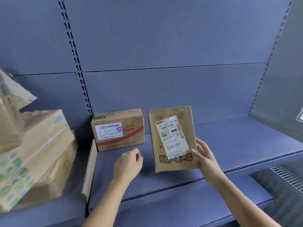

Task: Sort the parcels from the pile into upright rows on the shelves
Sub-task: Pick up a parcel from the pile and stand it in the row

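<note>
Head | right grip (205,157) pinches flat parcel (170,140) upright by its edge | left grip (128,163) loosely curled, holding nothing

1. The pile (32,153) runs off the left edge.
2. The right hand's (205,159) fingers go partly behind the parcel (172,141).
3. Small print on both labels (109,130) is too blurred to read.
4. Both forearms (106,199) are cut by the bottom edge.
5. The grille (288,177) runs off the right edge.
</note>
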